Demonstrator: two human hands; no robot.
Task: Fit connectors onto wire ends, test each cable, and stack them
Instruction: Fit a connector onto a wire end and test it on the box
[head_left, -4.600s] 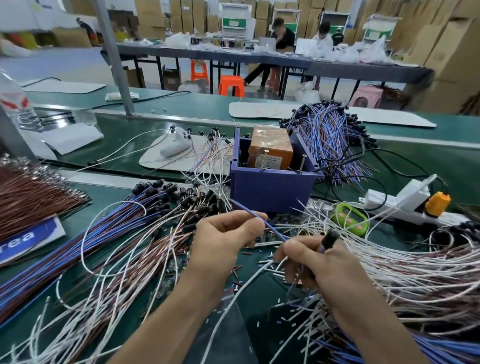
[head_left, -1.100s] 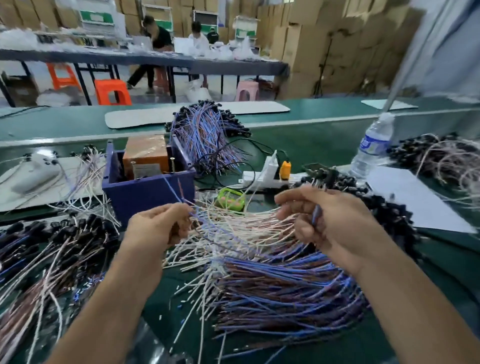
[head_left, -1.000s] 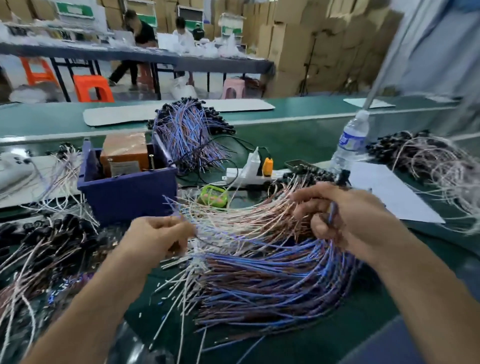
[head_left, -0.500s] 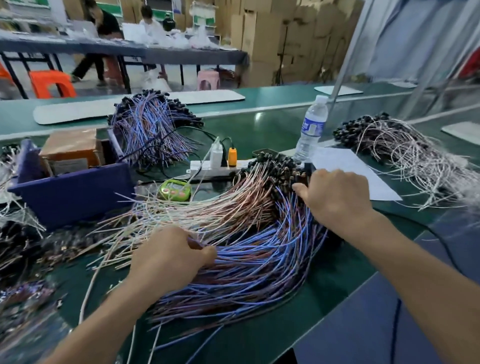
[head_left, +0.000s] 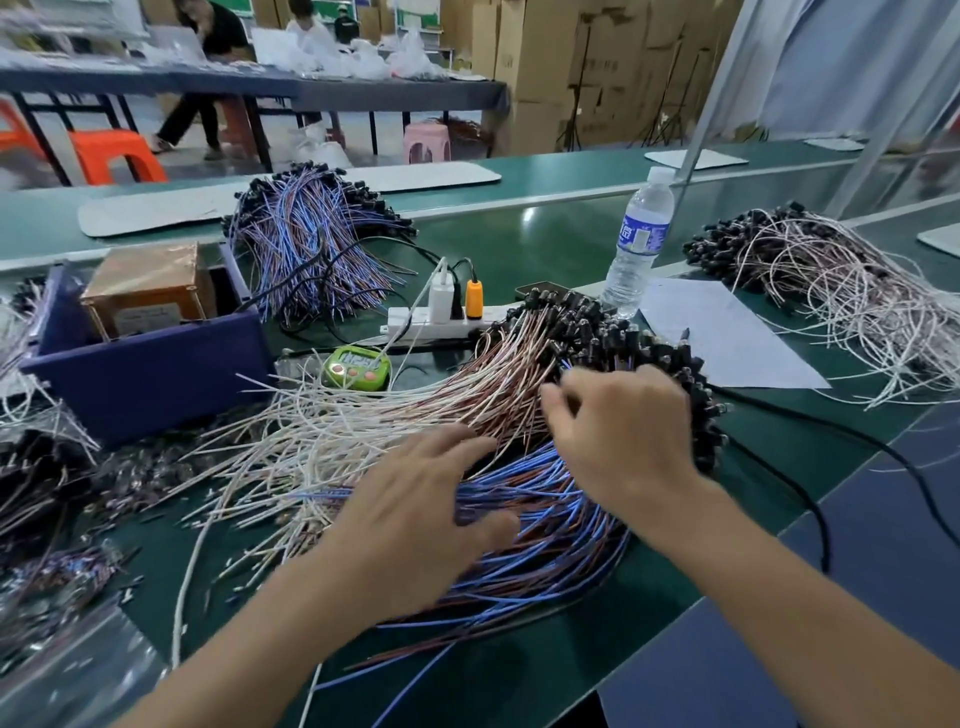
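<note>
The green bench (head_left: 545, 244) carries everything; the cable stack (head_left: 467, 400) fans out just right of the blue bin (head_left: 145, 374), its black connectors (head_left: 597, 327) bunched at the end far from the bin, likely so that finished cables lie aligned; the left hand (head_left: 415, 525) lies spread and flat on the stack's blue and brown wires, seemingly to settle them; the right hand (head_left: 623, 436), farther from the bin, curls over the connector end; whether it pinches a wire I cannot tell.

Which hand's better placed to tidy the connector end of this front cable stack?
Probably right: the right hand hangs beside the black connectors, while the left hand lies spread on the blue wires.
</note>
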